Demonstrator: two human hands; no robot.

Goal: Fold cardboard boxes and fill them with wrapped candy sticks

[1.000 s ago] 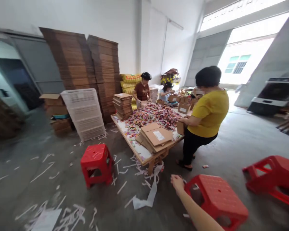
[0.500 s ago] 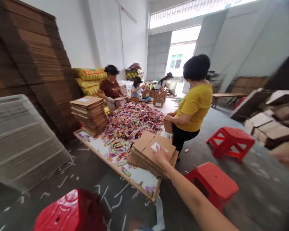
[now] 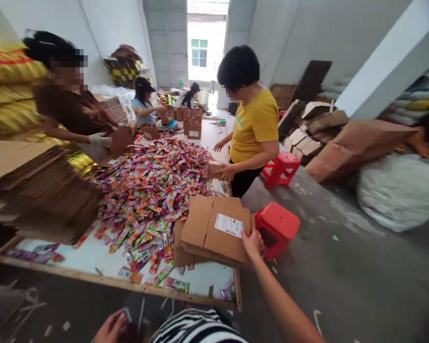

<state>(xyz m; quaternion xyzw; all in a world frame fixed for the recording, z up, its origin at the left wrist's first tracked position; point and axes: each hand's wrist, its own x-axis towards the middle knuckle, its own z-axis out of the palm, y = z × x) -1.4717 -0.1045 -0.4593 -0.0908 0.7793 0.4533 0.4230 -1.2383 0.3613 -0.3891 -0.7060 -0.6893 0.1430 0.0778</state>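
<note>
Flattened cartons (image 3: 214, 233), stacked at the table's (image 3: 93, 259) near corner beside the heaped sachets (image 3: 150, 186), are gripped at the right edge by the right hand (image 3: 252, 243), fingers curled over the top sheet. Left hand (image 3: 109, 328) is held low, its closure indeterminate. Red stool (image 3: 277, 226) is seen just beside.

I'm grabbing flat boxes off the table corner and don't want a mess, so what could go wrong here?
The stack of flat cartons sits at the table's corner; your right hand grips its outer edge, so pulling could drag several off. Nearby loose packets may get swept along. The red stool stands close by, a trip hazard.
</note>
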